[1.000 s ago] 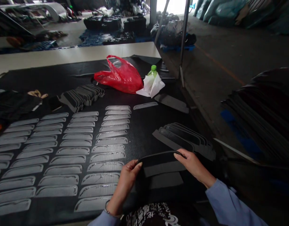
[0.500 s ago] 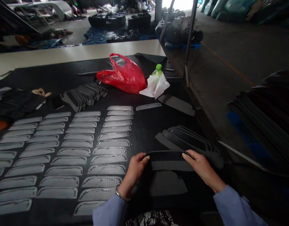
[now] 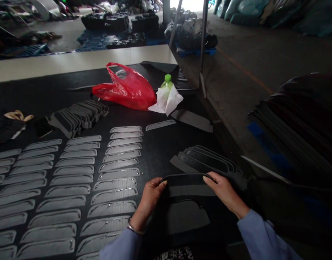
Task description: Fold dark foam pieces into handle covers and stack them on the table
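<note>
My left hand (image 3: 152,198) pinches the left upper corner of a black curved-edge panel (image 3: 185,179) between thumb and fingers. At the right upper corner of the same panel my right hand (image 3: 223,190) has a similar pinch. A grey band (image 3: 193,190) runs across below the panel's black edge; I cannot tell whether it belongs to the panel. Nearer to me, between my forearms, lies a flat grey piece (image 3: 186,216) with a rounded corner. Just beyond my right hand, black panels with grey edges (image 3: 206,159) overlap in a fanned pile.
Rows of grey pieces with shiny outlines (image 3: 114,184) cover the table's left side. Farther back are a stack of grey pieces (image 3: 79,115), a red plastic bag (image 3: 128,90), a green-capped bottle (image 3: 167,80) wrapped in white paper (image 3: 166,100), and a grey strip (image 3: 193,120). Dark sheets (image 3: 296,119) are piled at right.
My view has swung a little to the right, so the table's things sit farther left. Both hands keep their pinch on the black panel, with little other movement.
</note>
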`<state>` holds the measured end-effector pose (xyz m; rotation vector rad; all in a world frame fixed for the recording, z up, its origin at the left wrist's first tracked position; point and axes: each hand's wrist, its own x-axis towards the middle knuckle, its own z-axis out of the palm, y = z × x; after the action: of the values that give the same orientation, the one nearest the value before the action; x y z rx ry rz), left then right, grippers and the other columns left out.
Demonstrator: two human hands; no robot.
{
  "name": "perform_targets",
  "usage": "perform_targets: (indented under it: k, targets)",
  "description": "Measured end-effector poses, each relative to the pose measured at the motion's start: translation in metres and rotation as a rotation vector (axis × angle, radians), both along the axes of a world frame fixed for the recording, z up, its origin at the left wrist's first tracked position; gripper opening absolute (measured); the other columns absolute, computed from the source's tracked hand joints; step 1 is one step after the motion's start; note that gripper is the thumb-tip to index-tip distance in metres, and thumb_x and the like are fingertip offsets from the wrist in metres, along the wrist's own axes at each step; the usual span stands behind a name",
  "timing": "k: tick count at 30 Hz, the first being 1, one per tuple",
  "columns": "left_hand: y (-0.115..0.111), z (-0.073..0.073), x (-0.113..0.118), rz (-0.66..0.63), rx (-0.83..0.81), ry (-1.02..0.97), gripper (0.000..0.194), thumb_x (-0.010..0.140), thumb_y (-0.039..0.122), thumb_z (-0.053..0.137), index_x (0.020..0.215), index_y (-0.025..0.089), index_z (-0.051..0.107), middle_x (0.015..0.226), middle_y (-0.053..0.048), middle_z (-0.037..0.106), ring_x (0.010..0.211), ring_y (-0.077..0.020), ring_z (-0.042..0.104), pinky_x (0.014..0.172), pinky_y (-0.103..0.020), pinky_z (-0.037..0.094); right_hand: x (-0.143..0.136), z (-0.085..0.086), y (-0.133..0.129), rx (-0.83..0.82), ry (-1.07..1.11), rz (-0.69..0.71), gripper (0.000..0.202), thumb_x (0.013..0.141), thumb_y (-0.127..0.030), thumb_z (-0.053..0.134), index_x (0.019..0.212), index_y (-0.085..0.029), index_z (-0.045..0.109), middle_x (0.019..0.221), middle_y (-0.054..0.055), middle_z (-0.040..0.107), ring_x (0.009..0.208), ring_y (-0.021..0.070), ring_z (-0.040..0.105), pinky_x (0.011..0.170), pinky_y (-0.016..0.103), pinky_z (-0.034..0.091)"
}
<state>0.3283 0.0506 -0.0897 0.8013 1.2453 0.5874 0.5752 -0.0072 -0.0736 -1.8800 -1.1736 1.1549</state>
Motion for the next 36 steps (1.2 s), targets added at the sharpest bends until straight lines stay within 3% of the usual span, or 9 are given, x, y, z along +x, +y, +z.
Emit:
perform_targets:
  k: [5, 9, 15, 18, 21, 24, 26, 30, 36]
  targets:
    - [0.008, -0.004, 0.007, -0.053, 0.099, 0.066, 0.038, 0.057, 0.050, 0.070, 0.068, 0.014, 0.067, 0.056, -0.001, 0.062, 0.050, -0.0120, 0.050, 0.052, -0.024, 0.038, 0.005, -0.011, -0.004, -0.007, -0.020, -0.035, 0.038, 0.078, -0.055, 0.051, 0.078, -0.019, 0.061, 0.074, 0.002, 0.061, 0.077, 0.0203, 0.057, 0.071, 0.031, 0.047]
    - [0.022, -0.002, 0.019, -0.109, 0.238, 0.137, 0.026, 0.065, 0.041, 0.065, 0.073, 0.016, 0.070, 0.067, -0.003, 0.067, 0.064, -0.0166, 0.058, 0.060, -0.025, 0.042, 0.014, -0.026, -0.012, 0.086, -0.109, -0.141, 0.040, 0.076, -0.055, 0.053, 0.093, -0.020, 0.061, 0.087, 0.005, 0.064, 0.086, 0.0226, 0.059, 0.080, 0.035, 0.047]
    - [0.041, -0.001, 0.049, -0.193, 0.450, 0.246, 0.014, 0.071, 0.028, 0.061, 0.080, 0.021, 0.070, 0.079, -0.003, 0.070, 0.077, -0.0203, 0.063, 0.074, -0.029, 0.046, 0.025, -0.020, -0.026, 0.123, -0.468, -0.201, 0.033, 0.081, -0.049, 0.049, 0.101, -0.024, 0.057, 0.089, 0.006, 0.063, 0.085, 0.0234, 0.059, 0.078, 0.037, 0.047]
    - [0.045, -0.006, 0.067, -0.224, 0.558, 0.310, 0.015, 0.071, 0.021, 0.061, 0.083, 0.022, 0.069, 0.084, -0.005, 0.069, 0.083, -0.0215, 0.062, 0.081, -0.033, 0.046, 0.032, -0.017, -0.027, 0.199, -0.722, -0.160, 0.028, 0.083, -0.044, 0.047, 0.096, -0.023, 0.059, 0.090, 0.010, 0.062, 0.089, 0.0266, 0.056, 0.083, 0.041, 0.044]
    - [0.041, -0.011, 0.078, -0.216, 0.640, 0.404, 0.023, 0.072, 0.015, 0.059, 0.093, 0.020, 0.067, 0.094, -0.008, 0.065, 0.095, -0.0260, 0.058, 0.090, -0.043, 0.043, 0.043, -0.015, -0.013, 0.252, -0.883, -0.108, 0.035, 0.083, -0.045, 0.048, 0.105, -0.019, 0.058, 0.106, 0.014, 0.059, 0.103, 0.0289, 0.051, 0.091, 0.043, 0.039]
    - [0.027, -0.013, 0.080, -0.265, 0.831, 0.596, 0.041, 0.074, 0.015, 0.060, 0.115, 0.018, 0.058, 0.115, -0.014, 0.056, 0.111, -0.0318, 0.049, 0.096, -0.053, 0.037, 0.055, -0.013, 0.012, 0.176, -0.945, 0.039, 0.067, 0.074, -0.054, 0.058, 0.128, -0.017, 0.045, 0.129, 0.017, 0.047, 0.121, 0.0314, 0.041, 0.098, 0.045, 0.034]
    - [0.015, -0.017, 0.080, -0.409, 1.045, 0.700, 0.057, 0.073, 0.016, 0.065, 0.127, 0.020, 0.048, 0.129, -0.016, 0.048, 0.121, -0.0341, 0.042, 0.099, -0.055, 0.036, 0.061, -0.011, 0.028, 0.073, -0.951, 0.179, 0.090, 0.065, -0.060, 0.064, 0.137, -0.015, 0.034, 0.137, 0.018, 0.041, 0.126, 0.0337, 0.035, 0.100, 0.047, 0.029]
    - [0.000, -0.030, 0.082, -0.636, 1.261, 0.753, 0.083, 0.066, 0.014, 0.073, 0.137, 0.023, 0.032, 0.145, -0.019, 0.029, 0.134, -0.0366, 0.026, 0.103, -0.056, 0.034, 0.062, -0.005, 0.046, -0.071, -0.925, 0.353, 0.103, 0.057, -0.059, 0.070, 0.139, -0.010, 0.031, 0.128, 0.020, 0.048, 0.115, 0.0349, 0.045, 0.096, 0.045, 0.033]
    - [0.001, -0.037, 0.083, -0.634, 1.247, 0.816, 0.092, 0.061, 0.019, 0.078, 0.138, 0.021, 0.029, 0.146, -0.022, 0.026, 0.135, -0.0389, 0.021, 0.101, -0.058, 0.035, 0.052, 0.002, 0.057, -0.094, -0.883, 0.451, 0.098, 0.057, -0.057, 0.071, 0.137, -0.012, 0.036, 0.115, 0.017, 0.053, 0.103, 0.0323, 0.049, 0.090, 0.044, 0.036]
